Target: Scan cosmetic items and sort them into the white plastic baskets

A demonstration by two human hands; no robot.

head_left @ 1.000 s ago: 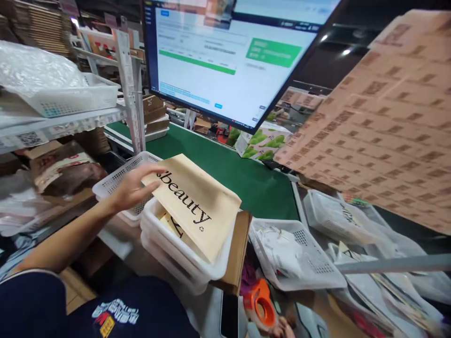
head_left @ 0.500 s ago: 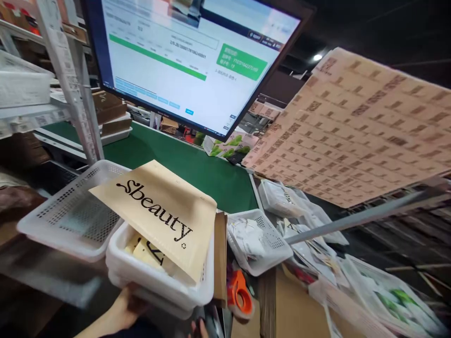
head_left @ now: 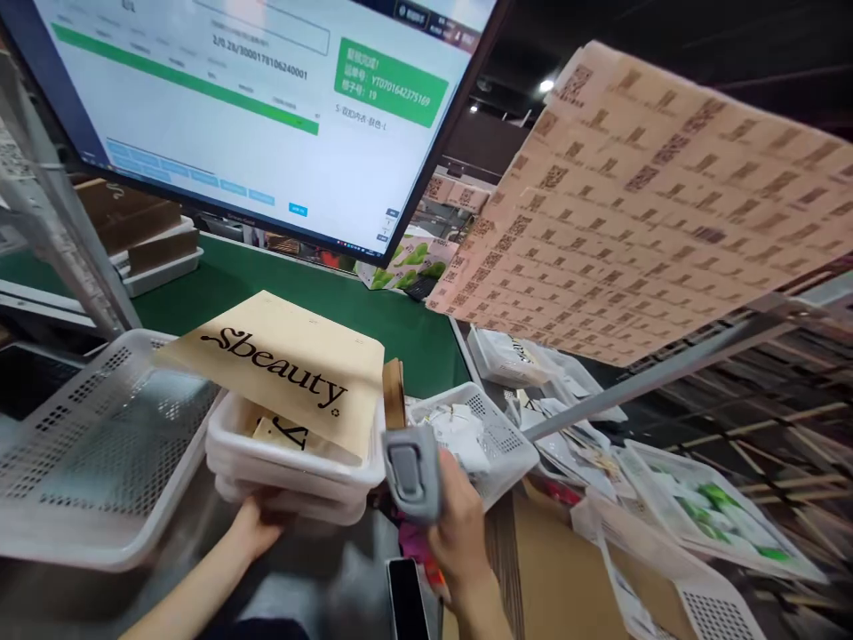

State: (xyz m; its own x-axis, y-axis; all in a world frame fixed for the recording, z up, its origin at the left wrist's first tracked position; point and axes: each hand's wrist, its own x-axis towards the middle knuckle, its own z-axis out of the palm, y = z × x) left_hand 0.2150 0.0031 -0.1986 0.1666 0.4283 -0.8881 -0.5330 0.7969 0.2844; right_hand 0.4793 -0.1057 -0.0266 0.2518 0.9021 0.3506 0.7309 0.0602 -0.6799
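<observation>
My left hand [head_left: 263, 526] grips a stack of white plastic baskets [head_left: 293, 498] at the near lower edge, its fingertips hidden beneath. On top of the stack lies a tan padded mailer [head_left: 313, 338] printed "Sbeauty", tilted and overhanging the rim. Below it, another printed mailer [head_left: 280, 431] shows inside the top basket. My right hand [head_left: 461, 516] is closed around a grey handheld barcode scanner [head_left: 411, 476], raised just right of the stack. A phone-like black-screened device [head_left: 406, 597] lies beneath the right hand.
A perforated white basket [head_left: 133, 462] stands at left, and another with white packages [head_left: 457, 436] at right. A monitor [head_left: 233, 116] hangs above the green conveyor [head_left: 320, 307]. A board of printed codes [head_left: 640, 204] on a metal bar [head_left: 666, 369] juts out at right.
My right hand has come up from the bottom edge with the barcode scanner. My left hand still holds the basket stack. The view has shifted right, and the orange tape dispenser is now mostly covered.
</observation>
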